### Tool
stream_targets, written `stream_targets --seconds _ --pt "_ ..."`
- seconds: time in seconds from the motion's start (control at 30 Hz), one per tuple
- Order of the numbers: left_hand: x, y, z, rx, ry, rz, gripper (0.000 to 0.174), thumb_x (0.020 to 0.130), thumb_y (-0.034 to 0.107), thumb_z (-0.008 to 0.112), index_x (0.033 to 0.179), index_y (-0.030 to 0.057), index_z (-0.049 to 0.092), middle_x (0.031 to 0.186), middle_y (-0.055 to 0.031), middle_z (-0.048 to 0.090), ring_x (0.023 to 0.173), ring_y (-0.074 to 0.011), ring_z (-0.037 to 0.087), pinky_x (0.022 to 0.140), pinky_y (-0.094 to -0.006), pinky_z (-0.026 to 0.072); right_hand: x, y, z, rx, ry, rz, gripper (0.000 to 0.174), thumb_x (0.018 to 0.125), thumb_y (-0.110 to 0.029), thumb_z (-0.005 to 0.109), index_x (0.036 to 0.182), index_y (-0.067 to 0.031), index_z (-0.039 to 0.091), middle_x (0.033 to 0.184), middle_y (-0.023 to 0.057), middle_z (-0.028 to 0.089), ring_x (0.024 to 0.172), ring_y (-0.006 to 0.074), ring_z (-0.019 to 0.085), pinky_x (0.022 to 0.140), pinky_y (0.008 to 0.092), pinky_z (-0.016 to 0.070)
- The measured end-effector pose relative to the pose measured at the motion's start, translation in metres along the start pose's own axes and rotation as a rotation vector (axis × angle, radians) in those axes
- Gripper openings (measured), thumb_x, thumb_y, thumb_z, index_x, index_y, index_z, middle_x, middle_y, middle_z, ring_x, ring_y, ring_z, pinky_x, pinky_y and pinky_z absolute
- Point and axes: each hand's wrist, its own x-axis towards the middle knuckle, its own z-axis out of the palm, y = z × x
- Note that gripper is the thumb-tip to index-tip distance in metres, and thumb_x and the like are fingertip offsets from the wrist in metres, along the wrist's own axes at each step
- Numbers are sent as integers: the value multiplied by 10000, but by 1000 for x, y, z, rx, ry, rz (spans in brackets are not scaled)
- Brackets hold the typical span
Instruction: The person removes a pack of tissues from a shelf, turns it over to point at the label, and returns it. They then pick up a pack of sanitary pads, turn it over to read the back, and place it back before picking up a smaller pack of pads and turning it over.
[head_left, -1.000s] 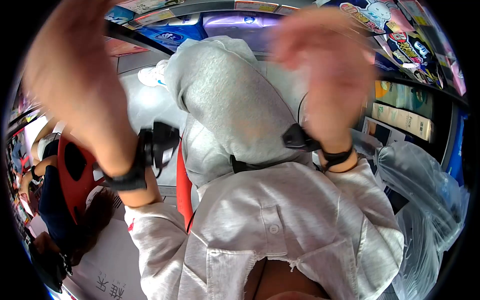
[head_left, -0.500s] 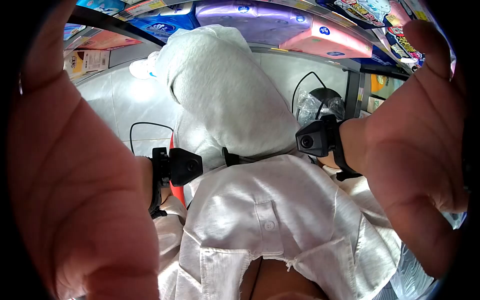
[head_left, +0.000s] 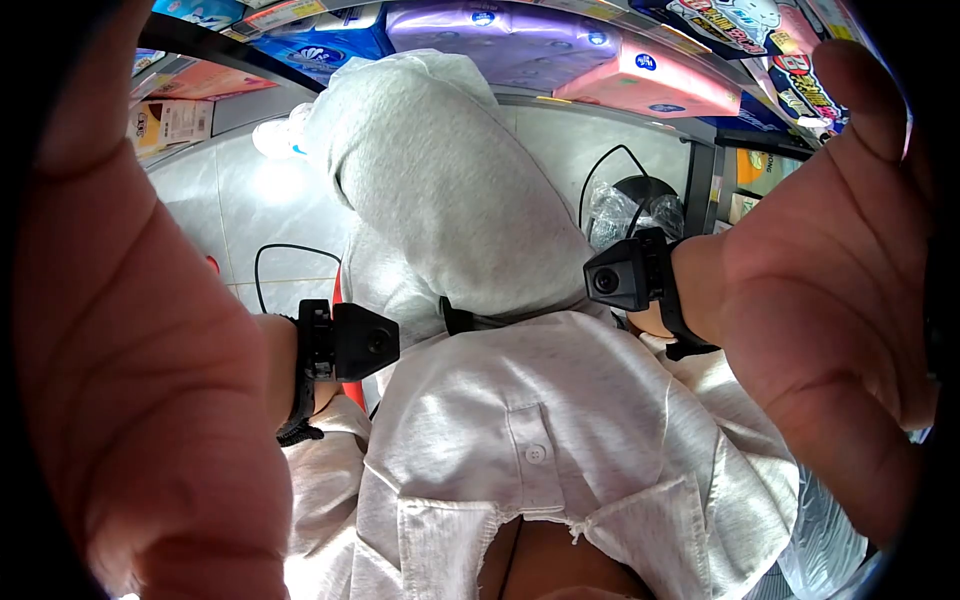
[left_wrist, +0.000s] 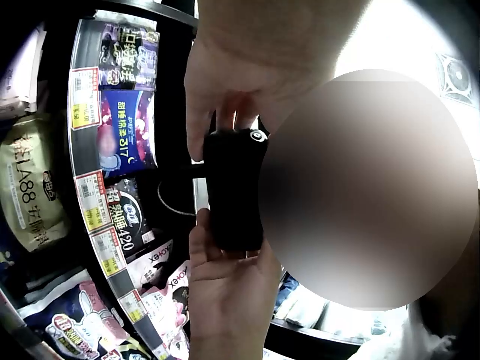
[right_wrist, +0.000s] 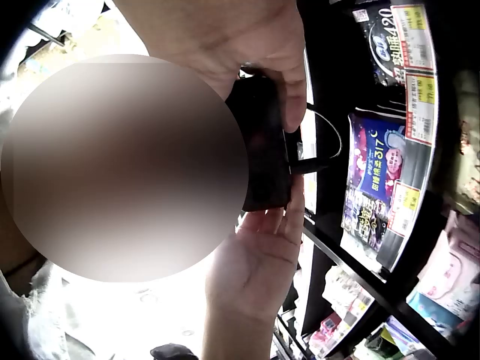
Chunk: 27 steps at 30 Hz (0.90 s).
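A black box-shaped head camera [left_wrist: 235, 187] sits in front of the person's head, with a cable coming from its front. My left hand [head_left: 160, 360] rises large along the left side of the head view. Its fingers hold one end of the camera in the left wrist view. My right hand [head_left: 820, 290] fills the right side of the head view, palm inward, thumb and fingers spread around the edge. In the right wrist view it grips the camera's other end. Each wrist wears a small black camera on a strap. Most fingertips are hidden behind the box.
Shop shelves stand in front, with purple tissue packs [head_left: 500, 40], a pink pack [head_left: 655, 80] and a blue pack [head_left: 325, 50]. The person's bent leg [head_left: 430, 180] in grey trousers is below. A clear plastic bag [head_left: 825, 530] hangs at the lower right. A black cable [head_left: 612, 155] loops nearby.
Both hands, blurred in front of the lens one second ago, have come up to either side of the head camera and hold it. Over the last half second the view has shifted only slightly.
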Motion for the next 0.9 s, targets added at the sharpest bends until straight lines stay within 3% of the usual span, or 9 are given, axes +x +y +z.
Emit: stream_targets --seconds 0.27,0.37,0.4,0.47,0.53,0.57,0.6,0.77,0.9 --pt "4 -2 -24 -2 -22 -34 825 698 732 463 1196 75 499 1210 -158 514 1142 -397 434 981 -563 292 -5 14 19 -97 15 76 348 802 -106 574 1109 6 454 984 136 565 696 173 571 564 270 464" --pt "0 -13 -75 28 -128 -141 840 697 737 458 1205 69 493 1212 -166 512 1139 -400 437 976 -561 306 -32 35 35 -337 58 356 346 797 -79 577 1108 7 451 986 134 565 682 168 573 546 265 467" --pt "8 -24 -95 432 -274 14 823 777 644 403 1212 -53 444 1210 -278 473 1092 -443 469 915 -526 387 -50 53 18 -237 -105 470 349 836 -111 533 1144 6 418 1030 142 547 710 184 583 579 275 477" --pt "7 -47 -86 829 17 9 751 806 529 354 1158 -130 434 1136 -344 482 1012 -458 511 874 -534 402 -76 65 15 -175 -318 625 320 906 -229 427 1127 2 426 1032 142 545 754 203 591 636 289 481" --pt "28 -44 -130 319 -712 -110 388 886 246 442 1205 27 473 1082 -165 557 986 -191 544 848 -294 436 -84 62 29 -220 -365 674 359 938 -316 365 1075 -1 467 991 134 562 768 206 589 659 293 475" --pt "27 -34 -132 -239 -38 -515 727 797 481 319 1118 -161 433 1048 -333 507 974 -431 515 857 -530 399 -87 71 26 -118 -371 755 316 891 -316 474 1026 -33 508 939 98 583 761 171 581 659 284 459" --pt "26 -38 -135 -206 91 -449 699 793 493 320 1019 -154 465 923 -271 509 881 -364 505 814 -480 406 -87 80 24 -14 -378 830 287 843 -317 583 977 -65 549 888 62 603 754 137 572 659 276 443" --pt "36 -26 -137 -228 148 -318 646 765 547 332 875 -72 483 814 -191 463 764 -258 450 692 -387 380 -96 74 31 -55 -732 970 407 819 -278 614 1124 -33 500 993 71 576 877 113 549 732 246 438" --pt "50 -14 -125 -26 163 -269 710 746 637 308 841 -34 522 775 -161 480 739 -236 459 657 -367 372 -109 73 32 -45 -821 961 441 823 -301 608 1150 -29 491 980 84 579 887 136 557 752 260 442"
